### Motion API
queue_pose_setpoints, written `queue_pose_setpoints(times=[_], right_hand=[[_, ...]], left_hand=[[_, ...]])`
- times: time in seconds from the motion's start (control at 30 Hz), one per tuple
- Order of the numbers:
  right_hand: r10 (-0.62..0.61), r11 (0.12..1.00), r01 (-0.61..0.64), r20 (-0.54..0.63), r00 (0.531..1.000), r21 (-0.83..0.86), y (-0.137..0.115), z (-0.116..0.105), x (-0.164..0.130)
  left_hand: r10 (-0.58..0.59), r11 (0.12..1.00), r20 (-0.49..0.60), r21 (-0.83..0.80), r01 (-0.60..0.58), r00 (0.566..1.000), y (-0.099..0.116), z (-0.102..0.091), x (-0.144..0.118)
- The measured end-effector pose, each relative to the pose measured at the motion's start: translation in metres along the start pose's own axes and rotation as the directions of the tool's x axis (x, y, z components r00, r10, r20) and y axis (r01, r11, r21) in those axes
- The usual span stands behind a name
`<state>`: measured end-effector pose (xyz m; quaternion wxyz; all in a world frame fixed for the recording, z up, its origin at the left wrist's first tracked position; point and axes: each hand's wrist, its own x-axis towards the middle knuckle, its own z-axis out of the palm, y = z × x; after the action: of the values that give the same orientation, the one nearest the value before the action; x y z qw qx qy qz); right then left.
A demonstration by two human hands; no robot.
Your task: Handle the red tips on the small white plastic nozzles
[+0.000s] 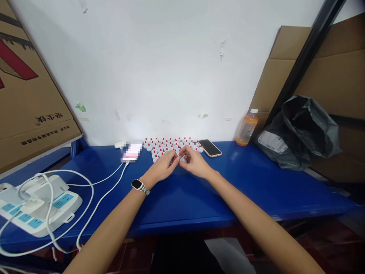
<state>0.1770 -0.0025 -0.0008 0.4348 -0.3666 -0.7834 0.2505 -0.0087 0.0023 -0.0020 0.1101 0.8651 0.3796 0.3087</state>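
Observation:
Several small white squeeze bottles with red tips (163, 146) stand packed together on the blue table, close to the wall. In front of them my left hand (165, 166) and my right hand (195, 163) meet with their fingertips nearly touching. My right fingers curl closed round a small whitish bottle (183, 160), only partly visible. The left thumb and forefinger are pinched together right beside it; whatever lies between them is too small and hidden to make out. A watch is on my left wrist.
Behind my right hand lies a phone (211, 147). An orange drink bottle (246, 127) and a dark plastic bag (296, 133) stand at the right. A lit phone (131, 151) charges at the left, its white cables looping to a power strip (51, 209). Cardboard flanks both sides.

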Motion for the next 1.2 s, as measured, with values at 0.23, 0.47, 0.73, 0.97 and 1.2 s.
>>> queue_pose_setpoints(times=[0.23, 0.47, 0.73, 0.97, 1.2], right_hand=[[-0.012, 0.999, 0.012, -0.008, 1.0, 0.033, 0.0, -0.001, 0.0], [0.101, 0.829, -0.166, 0.149, 0.984, 0.534, 0.002, 0.011, 0.001], [0.329, 0.51, -0.297, 0.137, 0.935, 0.807, -0.002, 0.026, 0.002], [0.324, 0.291, -0.409, 0.314, 0.893, 0.865, -0.002, 0.026, -0.001], [0.422, 0.263, -0.406, 0.274, 0.864, 0.875, -0.004, 0.037, -0.001]], left_hand=[[0.079, 0.997, -0.022, 0.03, -0.078, 0.997, 0.007, 0.001, 0.001], [0.012, 0.987, -0.123, -0.156, -0.032, 0.992, 0.011, 0.005, 0.006], [-0.04, 0.99, -0.078, -0.136, 0.029, 0.996, 0.012, 0.008, 0.002], [0.063, 0.997, 0.03, -0.051, -0.061, 0.998, 0.014, 0.001, -0.005], [0.125, 0.987, -0.045, -0.097, -0.129, 0.991, 0.019, 0.012, -0.001]])
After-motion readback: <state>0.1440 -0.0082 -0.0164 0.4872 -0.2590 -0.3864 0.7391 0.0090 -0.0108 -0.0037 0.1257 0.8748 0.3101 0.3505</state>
